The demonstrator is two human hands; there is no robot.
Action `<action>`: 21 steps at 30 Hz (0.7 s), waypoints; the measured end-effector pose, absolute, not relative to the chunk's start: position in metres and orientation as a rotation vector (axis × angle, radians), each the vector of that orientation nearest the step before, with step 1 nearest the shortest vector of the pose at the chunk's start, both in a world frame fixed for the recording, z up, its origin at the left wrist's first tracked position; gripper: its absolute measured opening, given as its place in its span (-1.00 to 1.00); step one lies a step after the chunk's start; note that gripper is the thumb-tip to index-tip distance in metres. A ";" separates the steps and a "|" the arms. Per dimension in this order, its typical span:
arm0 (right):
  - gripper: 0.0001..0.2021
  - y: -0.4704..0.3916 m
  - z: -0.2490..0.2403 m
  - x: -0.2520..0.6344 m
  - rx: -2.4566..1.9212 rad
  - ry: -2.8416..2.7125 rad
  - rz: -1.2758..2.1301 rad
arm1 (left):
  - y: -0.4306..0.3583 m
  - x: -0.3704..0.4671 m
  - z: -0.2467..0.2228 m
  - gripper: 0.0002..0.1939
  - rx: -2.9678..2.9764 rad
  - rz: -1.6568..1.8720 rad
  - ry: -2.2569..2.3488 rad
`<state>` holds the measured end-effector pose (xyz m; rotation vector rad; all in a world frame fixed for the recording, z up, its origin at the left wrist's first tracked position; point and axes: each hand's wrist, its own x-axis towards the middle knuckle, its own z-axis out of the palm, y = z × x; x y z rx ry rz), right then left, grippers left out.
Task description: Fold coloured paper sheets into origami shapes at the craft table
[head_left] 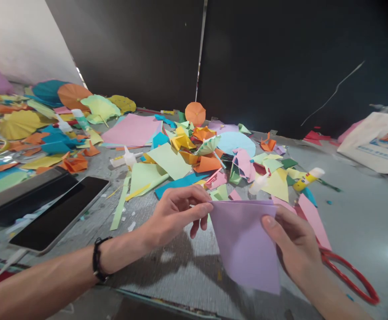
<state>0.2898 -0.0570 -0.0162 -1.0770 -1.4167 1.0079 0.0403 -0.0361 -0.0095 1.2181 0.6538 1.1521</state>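
A folded sheet of purple paper [243, 249] hangs between my two hands above the table's front part. At its upper left corner, my left hand [180, 209] pinches the edge between thumb and fingers. My right hand [292, 235] grips the upper right side, thumb on the near face and the other fingers behind, partly hidden. The layers look slightly apart along the top edge. Beside my right wrist lies a pair of scissors with red handles [354, 275]; the blades are out of sight. Pink paper pieces [314, 220] rest just beyond that hand.
Coloured paper scraps and folded shapes [180, 155] cover the table's middle and left. A phone [61, 213] with a cable lies at the left. A glue stick [309, 178] and a white glue bottle [129, 158] are among the paper. A white bag [377, 142] stands far right.
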 end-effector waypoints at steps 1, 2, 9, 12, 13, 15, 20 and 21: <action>-0.77 -0.056 -0.016 0.291 -1.081 -1.405 0.993 | -0.037 0.040 -0.010 -0.76 1.208 1.142 0.648; -0.78 -0.055 -0.017 0.291 -1.089 -1.392 0.992 | -0.037 0.039 -0.011 -0.76 1.197 1.134 0.646; -0.85 -0.053 -0.022 0.295 -1.064 -1.376 1.095 | -0.037 0.040 -0.016 -0.81 1.168 1.170 0.648; -0.86 -0.054 -0.020 0.294 -1.072 -1.424 1.082 | -0.036 0.040 -0.017 -0.79 1.151 1.160 0.641; -0.85 -0.053 -0.019 0.293 -1.076 -1.433 1.069 | -0.035 0.039 -0.017 -0.77 1.144 1.152 0.635; -0.83 -0.052 -0.017 0.293 -1.085 -1.430 1.033 | -0.035 0.037 -0.019 -0.75 1.127 1.107 0.619; -0.74 -0.051 -0.010 0.295 -1.115 -1.479 1.068 | -0.030 0.032 -0.020 -0.75 1.170 0.834 0.626; -0.73 -0.051 -0.009 0.295 -1.112 -1.512 1.112 | -0.029 0.032 -0.020 -0.72 1.210 0.777 0.636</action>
